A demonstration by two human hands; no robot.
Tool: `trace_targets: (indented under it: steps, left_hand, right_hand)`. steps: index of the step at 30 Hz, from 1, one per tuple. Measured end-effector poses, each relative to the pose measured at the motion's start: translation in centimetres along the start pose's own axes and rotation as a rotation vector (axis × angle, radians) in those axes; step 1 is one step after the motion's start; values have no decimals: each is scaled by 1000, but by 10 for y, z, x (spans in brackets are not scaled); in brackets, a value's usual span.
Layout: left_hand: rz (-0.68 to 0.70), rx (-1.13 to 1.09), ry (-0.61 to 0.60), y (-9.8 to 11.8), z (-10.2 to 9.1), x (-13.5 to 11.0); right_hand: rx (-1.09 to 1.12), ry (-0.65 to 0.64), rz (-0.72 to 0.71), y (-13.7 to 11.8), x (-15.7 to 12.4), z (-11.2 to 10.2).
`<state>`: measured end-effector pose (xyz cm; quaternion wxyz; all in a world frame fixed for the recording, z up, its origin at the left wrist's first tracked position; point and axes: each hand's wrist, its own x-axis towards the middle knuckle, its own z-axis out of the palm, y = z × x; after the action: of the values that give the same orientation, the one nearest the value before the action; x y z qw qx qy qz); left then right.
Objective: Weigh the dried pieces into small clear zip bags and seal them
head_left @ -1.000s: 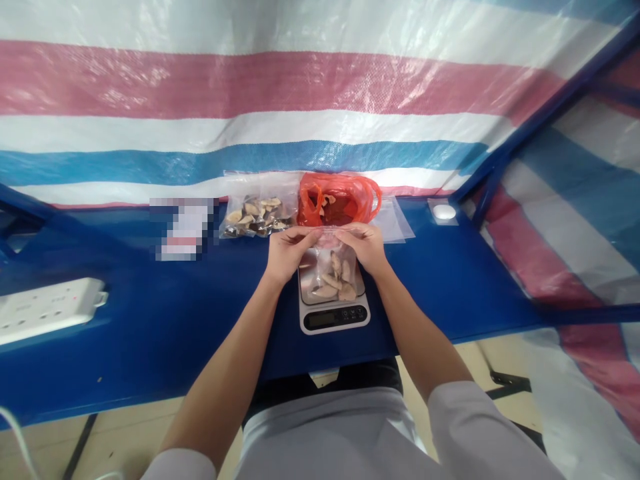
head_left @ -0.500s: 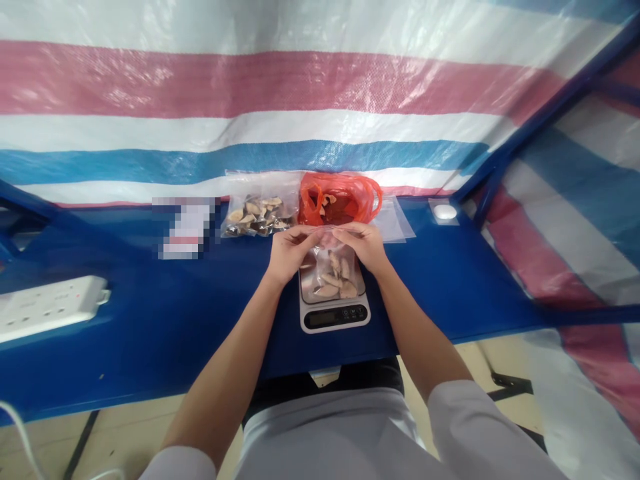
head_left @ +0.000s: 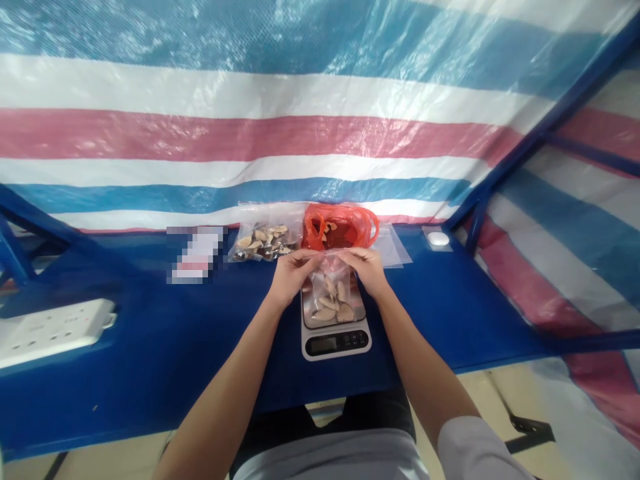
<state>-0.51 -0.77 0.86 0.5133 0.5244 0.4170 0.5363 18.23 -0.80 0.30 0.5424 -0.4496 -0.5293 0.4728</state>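
Note:
A clear plastic bag point(head_left: 333, 303) with several pale dried slices in it hangs from my fingers over the metal plate of a white digital scale point(head_left: 313, 350). My left hand point(head_left: 295, 273) pinches the bag's top edge on the left. On the right, my right hand point(head_left: 367, 267) pinches the same edge, thumb and fingers pressed together. The bag's lower part is at the plate; whether it rests on it I cannot tell. Just behind my hands sits an open red plastic bag point(head_left: 345, 230) with some slices inside. Left of that lies a fuller clear bag point(head_left: 265, 241) of dried slices.
Flat clear bags point(head_left: 395, 247) lie right of the red bag. A round white object point(head_left: 439, 239) is farther right. At the left are a white power strip point(head_left: 60, 330) and a blurred-out item point(head_left: 197, 257). Striped sheeting point(head_left: 250, 137) hangs behind the blue table point(head_left: 190, 360).
The camera has tilted up, so everything sits lower in the picture. Both hands keep their pinch on the bag's top edge, and the bag stays over the scale.

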Motion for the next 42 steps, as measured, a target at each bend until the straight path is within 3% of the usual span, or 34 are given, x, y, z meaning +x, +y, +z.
trace_targets:
  steps: [5, 10, 15, 18, 22, 25, 27, 30, 34, 38, 42]
  left_hand:
    - [20, -17, 96, 6, -6, 0]
    - [25, -78, 173, 22, -20, 4]
    - [52, -26, 214, 38, -50, 16]
    - [72, 48, 288, 46, -74, 25]
    - [198, 305, 393, 55, -106, 29]
    - [447, 622, 485, 59, -121, 26]
    - [643, 839, 443, 59, -126, 25]
    - [809, 1072, 219, 52, -129, 28]
    - [824, 1219, 31, 38, -133, 37]
    - [820, 1270, -2, 27, -142, 43]
    - [791, 1285, 0, 21, -150, 45]
  right_hand:
    - [-42, -51, 40, -6, -4, 7]
    - [32, -183, 23, -15, -1, 22]
    - [10, -265, 39, -26, 16, 55]
    - [-34, -263, -34, -30, 38, 80]
    - [-94, -228, -154, -36, 72, 109]
    - [-115, -214, -172, -40, 96, 125]
    - [-122, -209, -157, -41, 111, 133]
    - [-140, -210, -109, -38, 129, 141]
    - [-152, -209, -88, -28, 144, 149]
    - [-241, -247, -110, -22, 151, 156]
    - [-491, -313, -153, -29, 150, 156]
